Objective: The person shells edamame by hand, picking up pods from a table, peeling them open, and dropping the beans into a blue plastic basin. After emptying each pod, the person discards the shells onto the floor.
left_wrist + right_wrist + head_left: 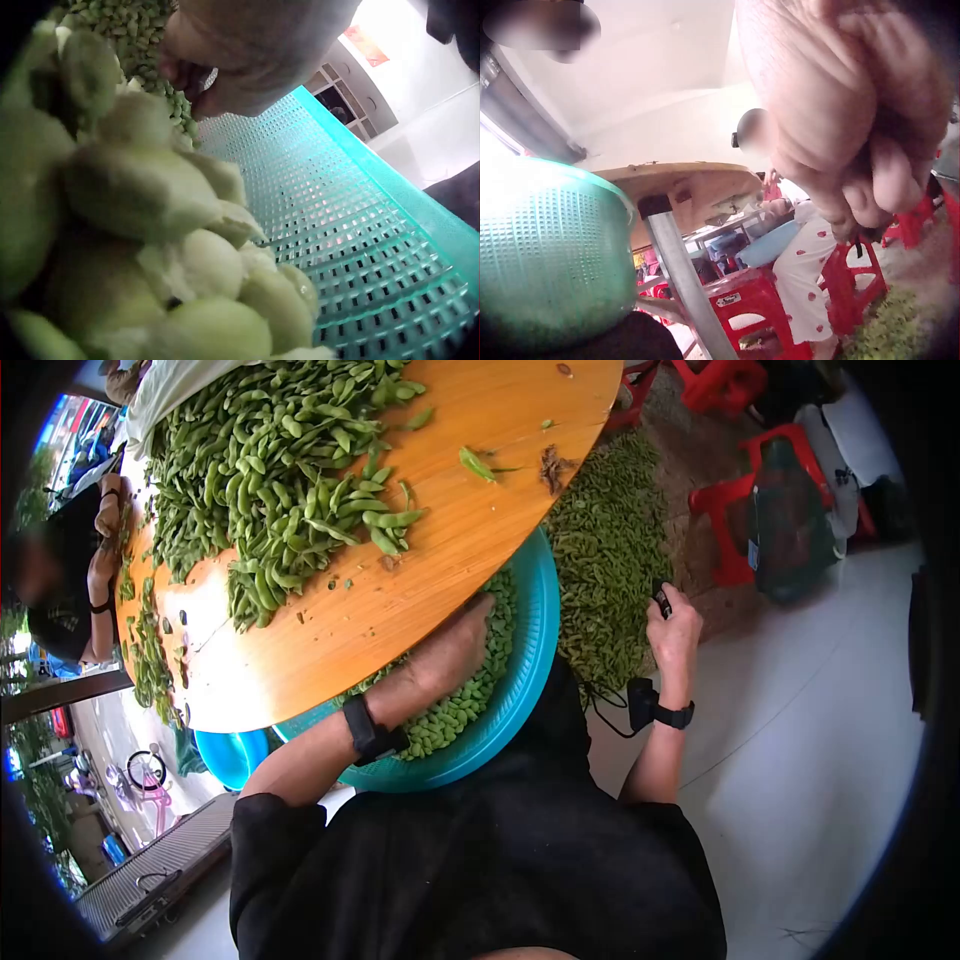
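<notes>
My left hand [455, 650] reaches down into a turquoise plastic basket [545, 630] of shelled green beans [440, 725]. In the left wrist view this hand [240, 56] is bent, its fingertips right at the beans beside the meshed wall; I cannot tell whether they grip any. Out to the right, away from the basket, my right hand [675, 628] has its fingers curled round a small black object [662, 601]. The right wrist view shows those curled fingers [891, 176] from below, with a bit of black under them.
A round wooden table [480, 520] overhangs the basket and bears a heap of green bean pods [290, 470]. More green pods or hulls [610, 550] cover the floor at the right. Red stools [720, 510] stand beyond. Another person's arm [103, 580] is across the table.
</notes>
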Demonstrator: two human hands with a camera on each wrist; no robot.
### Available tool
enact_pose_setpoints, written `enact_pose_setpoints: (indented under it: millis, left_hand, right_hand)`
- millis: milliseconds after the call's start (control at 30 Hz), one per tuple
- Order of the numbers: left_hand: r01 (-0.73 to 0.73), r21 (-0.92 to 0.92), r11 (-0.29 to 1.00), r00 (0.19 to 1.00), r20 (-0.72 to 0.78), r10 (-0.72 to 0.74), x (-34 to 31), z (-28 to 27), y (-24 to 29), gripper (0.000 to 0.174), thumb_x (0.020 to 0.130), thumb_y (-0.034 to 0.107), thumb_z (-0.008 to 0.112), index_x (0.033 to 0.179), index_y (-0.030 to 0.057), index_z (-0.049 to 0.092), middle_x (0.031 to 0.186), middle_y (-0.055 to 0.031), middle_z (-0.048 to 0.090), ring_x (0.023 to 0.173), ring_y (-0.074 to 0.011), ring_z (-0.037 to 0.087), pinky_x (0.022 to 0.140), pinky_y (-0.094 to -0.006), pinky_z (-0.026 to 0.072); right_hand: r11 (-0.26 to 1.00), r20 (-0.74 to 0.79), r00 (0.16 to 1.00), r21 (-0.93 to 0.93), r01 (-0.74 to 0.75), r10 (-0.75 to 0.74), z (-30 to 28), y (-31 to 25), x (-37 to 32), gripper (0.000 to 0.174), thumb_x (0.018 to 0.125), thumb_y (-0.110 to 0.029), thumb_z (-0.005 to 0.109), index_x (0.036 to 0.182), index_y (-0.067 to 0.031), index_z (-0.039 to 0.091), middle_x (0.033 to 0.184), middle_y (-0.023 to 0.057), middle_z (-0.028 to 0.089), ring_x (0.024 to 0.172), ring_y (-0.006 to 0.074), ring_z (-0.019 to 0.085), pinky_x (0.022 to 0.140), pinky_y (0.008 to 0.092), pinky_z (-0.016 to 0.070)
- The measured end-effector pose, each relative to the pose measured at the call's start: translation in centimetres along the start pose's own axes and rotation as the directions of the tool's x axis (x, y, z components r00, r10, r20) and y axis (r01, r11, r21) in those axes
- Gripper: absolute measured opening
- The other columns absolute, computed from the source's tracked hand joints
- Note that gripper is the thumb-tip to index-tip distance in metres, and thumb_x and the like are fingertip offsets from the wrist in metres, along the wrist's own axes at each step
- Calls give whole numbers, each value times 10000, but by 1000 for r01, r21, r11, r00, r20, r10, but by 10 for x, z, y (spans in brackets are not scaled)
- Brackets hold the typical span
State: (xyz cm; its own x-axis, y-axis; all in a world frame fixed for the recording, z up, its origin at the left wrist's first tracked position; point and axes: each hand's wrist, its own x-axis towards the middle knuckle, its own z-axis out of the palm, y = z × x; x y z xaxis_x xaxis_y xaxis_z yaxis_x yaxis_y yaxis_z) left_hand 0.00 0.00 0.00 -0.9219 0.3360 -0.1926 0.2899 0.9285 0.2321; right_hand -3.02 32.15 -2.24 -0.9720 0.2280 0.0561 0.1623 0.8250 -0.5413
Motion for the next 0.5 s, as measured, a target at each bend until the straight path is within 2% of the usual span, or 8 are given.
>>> enact_pose_setpoints:
  millis: [67, 100, 167, 200, 267, 400, 467, 500]
  left_hand:
    - [-73, -59, 996, 978, -199, 60, -1, 9, -9, 363, 843, 173, 686, 1183, 60, 629, 1112, -200, 600, 1062, -360, 579, 937, -442, 462]
    - [-76, -65, 995, 977, -206, 62, 5, 7, -4, 363, 843, 173, 686, 1183, 60, 629, 1112, -200, 600, 1062, -360, 579, 937, -442, 462]
    - [-89, -285, 954, 970, -244, 17, 9, -4, 2, 316, 830, 154, 684, 1122, 40, 645, 1048, -176, 600, 1008, -362, 586, 908, -452, 470]
    - [-88, -283, 955, 970, -243, 18, 11, -11, 4, 316, 830, 154, 684, 1122, 40, 645, 1048, -176, 600, 1008, -362, 586, 908, -452, 470]
    - [-39, -214, 976, 997, -80, 22, 16, -20, 8, 271, 813, 136, 688, 1062, 32, 662, 1014, -156, 593, 984, -363, 586, 886, -460, 474]
    - [6, -289, 957, 991, -126, -44, 20, 8, -2, 241, 805, 123, 688, 1021, 18, 668, 1008, -159, 590, 988, -358, 587, 884, -457, 475]
    - [-191, 234, 953, 899, -349, 266, 19, 28, -15, 204, 796, 109, 685, 968, 3, 658, 993, -164, 584, 979, -355, 585, 870, -459, 474]
    - [-191, 234, 953, 899, -349, 266, 19, 24, -12, 204, 796, 109, 685, 968, 3, 658, 993, -164, 584, 979, -355, 585, 870, -459, 474]
  right_hand:
    - [1000, 56, 998, 9, 14, -14, 1, -5, -1, 318, 833, -54, 661, 1136, 40, 657, 1007, 251, 671, 895, 382, 678, 792, 415, 532]
    - [1000, 51, 999, 1, 17, -17, -2, -5, 2, 318, 833, -54, 661, 1136, 40, 657, 1007, 251, 671, 895, 382, 678, 792, 415, 532]
    - [1000, 124, 992, 3, -22, 21, -4, -14, 2, 306, 832, -46, 659, 1122, 51, 654, 1023, 254, 670, 912, 394, 672, 795, 420, 529]
    - [1000, 124, 992, 5, -22, 22, -2, -15, 1, 306, 832, -46, 659, 1122, 51, 654, 1023, 254, 670, 912, 394, 672, 795, 420, 529]
    - [1000, 133, 991, 18, 1, -4, 3, -13, -1, 298, 831, -38, 656, 1116, 51, 654, 1040, 262, 669, 936, 406, 666, 809, 428, 528]
    - [998, 111, 993, 35, 43, -47, 15, -3, -5, 294, 829, -34, 654, 1111, 50, 656, 1060, 270, 665, 962, 415, 659, 831, 434, 526]
    - [997, 130, 989, 48, 57, -63, 14, -5, -6, 282, 826, -31, 654, 1096, 53, 662, 1049, 271, 669, 966, 415, 660, 845, 434, 526]
    - [997, 130, 989, 48, 57, -63, 14, -7, -7, 282, 826, -31, 654, 1096, 53, 662, 1049, 271, 669, 966, 415, 660, 845, 434, 526]
